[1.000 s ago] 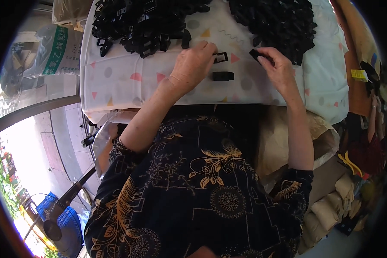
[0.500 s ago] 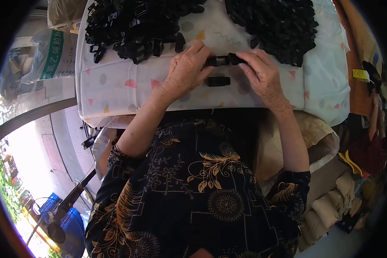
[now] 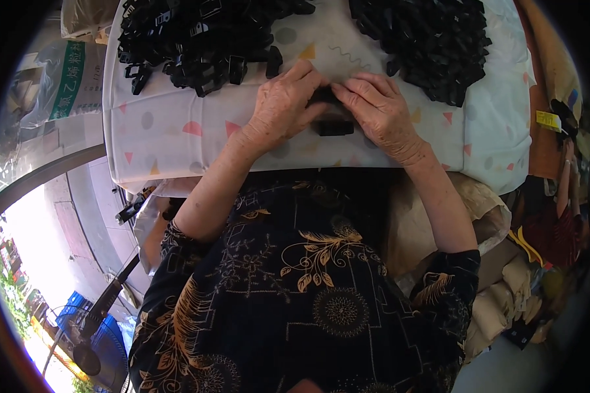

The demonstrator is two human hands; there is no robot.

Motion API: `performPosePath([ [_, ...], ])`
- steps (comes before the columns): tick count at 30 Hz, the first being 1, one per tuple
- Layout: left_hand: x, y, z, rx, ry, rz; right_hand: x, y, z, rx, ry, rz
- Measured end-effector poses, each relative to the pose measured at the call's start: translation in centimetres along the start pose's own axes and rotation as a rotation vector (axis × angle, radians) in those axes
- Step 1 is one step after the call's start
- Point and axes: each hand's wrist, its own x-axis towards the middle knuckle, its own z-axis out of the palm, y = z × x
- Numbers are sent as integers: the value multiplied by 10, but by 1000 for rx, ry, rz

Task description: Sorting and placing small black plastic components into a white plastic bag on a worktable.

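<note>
Two heaps of small black plastic buckle parts lie on a white cloth-covered board (image 3: 177, 131) printed with pastel triangles and dots: the left heap (image 3: 196, 36) at the board's far left, the right heap (image 3: 426, 42) at its far right, well apart, with bare cloth between them. The pieces in each heap are too many and too tangled to count. One separate black plastic buckle piece (image 3: 334, 124) lies on the cloth just under the hands, nearer the person than the heaps. Another small black piece (image 3: 321, 98) sits between the two hands, mostly hidden by fingers, so its shape cannot be told. The left hand (image 3: 283, 105) is curled, fingertips pressed onto that hidden piece. The right hand (image 3: 377, 111) is likewise curled, fingers pinching it from the other side; the two hands touch. A blue floor fan (image 3: 95, 340) stands at lower left.
</note>
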Motion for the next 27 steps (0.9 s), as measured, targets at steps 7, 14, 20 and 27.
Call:
performPosePath([
  [7, 0, -3, 2, 58, 21, 30, -11, -3, 2, -57, -52, 21],
  [14, -22, -5, -19, 105, 267, -178, -13, 44, -28, -313, -28, 32],
  [20, -2, -21, -18, 232, 226, -184, -5, 72, -26, -476, -193, 5],
  [27, 18, -5, -2, 271, 138, 30, 1, 49, -15, 34, -25, 284],
])
